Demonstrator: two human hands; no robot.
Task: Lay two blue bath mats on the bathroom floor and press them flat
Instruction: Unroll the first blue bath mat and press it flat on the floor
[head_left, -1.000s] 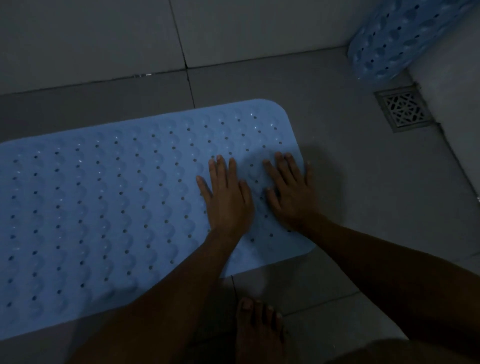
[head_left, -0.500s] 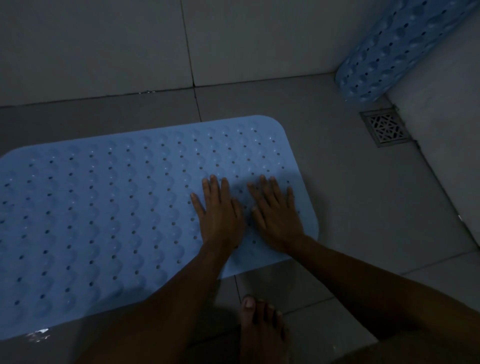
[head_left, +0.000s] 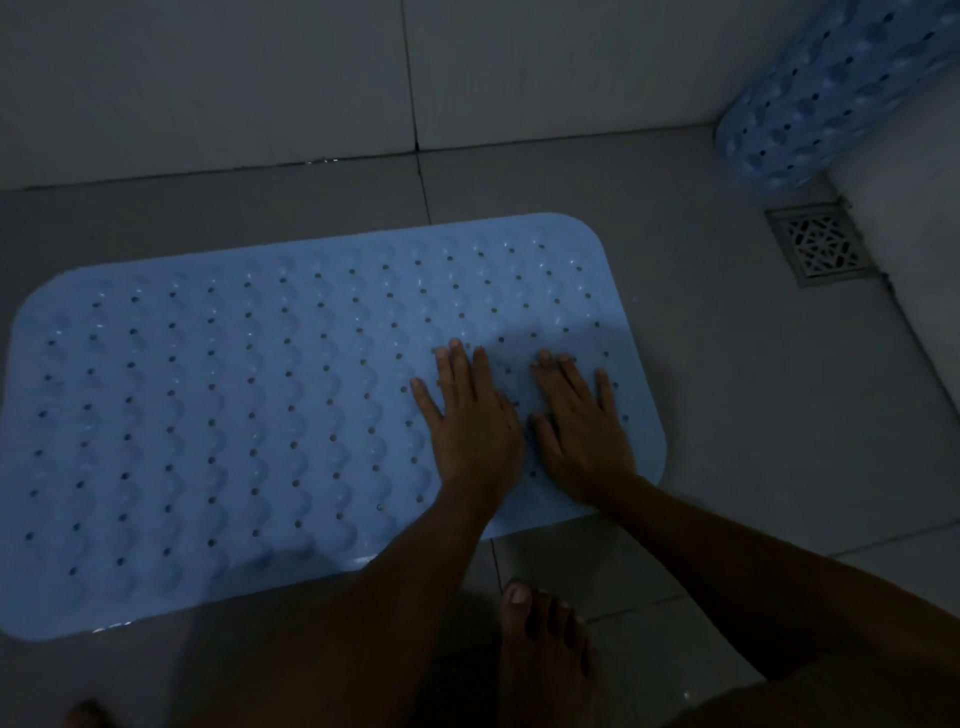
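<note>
Pressing step on the first blue bath mat (head_left: 234, 415), spread across the floor (head_left: 727, 364) at centre-left. Left hand (head_left: 475, 421) and right hand (head_left: 584, 431) lie flat, fingers straight, near its right end. The second mat (head_left: 831, 88) — rolled, upper right — likely gets unrolled next.

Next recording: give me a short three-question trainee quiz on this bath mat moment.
1. True or false: both hands lie flat on the spread mat.
2. Where is the second mat? A) rolled up in the far right corner B) spread under the first C) in the left hand
3. Fill in: the metal floor ____ sits just below the rolled mat.

Key: 1 true, with the right hand beside the left near the mat's right end; 2 A; 3 drain.
</note>
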